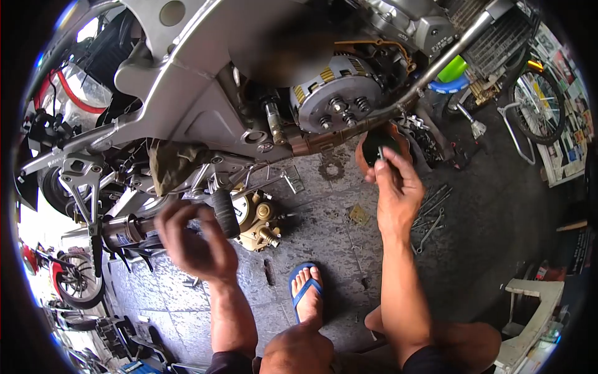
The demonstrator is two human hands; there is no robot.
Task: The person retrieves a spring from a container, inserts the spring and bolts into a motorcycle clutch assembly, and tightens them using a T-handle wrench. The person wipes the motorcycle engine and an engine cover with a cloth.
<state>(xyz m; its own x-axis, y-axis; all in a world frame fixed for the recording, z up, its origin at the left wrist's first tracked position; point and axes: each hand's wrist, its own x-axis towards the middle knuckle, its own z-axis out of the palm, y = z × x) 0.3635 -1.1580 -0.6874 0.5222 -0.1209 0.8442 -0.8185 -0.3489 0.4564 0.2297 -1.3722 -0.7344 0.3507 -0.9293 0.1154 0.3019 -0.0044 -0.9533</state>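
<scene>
My right hand (398,193) is raised right of the motorcycle's exposed clutch (337,100), pinching a small bolt (381,152) between thumb and finger. Studs stand out from the round clutch face. My left hand (196,243) is blurred by motion beside the black rubber footpeg (225,213); its fingers are apart and curved, and nothing shows in them. A gold-coloured engine cover (258,227) lies on the floor just right of that hand. Below the clutch, a splined shaft (273,119) points downward.
Several wrenches (430,230) lie on the floor at right, near a reddish bowl (364,153). A toothed ring (331,168) and a small yellowish piece (359,214) rest on the tiles. A pale stool (529,311) is at lower right. A dark blurred shape (280,50) covers part of the motorcycle.
</scene>
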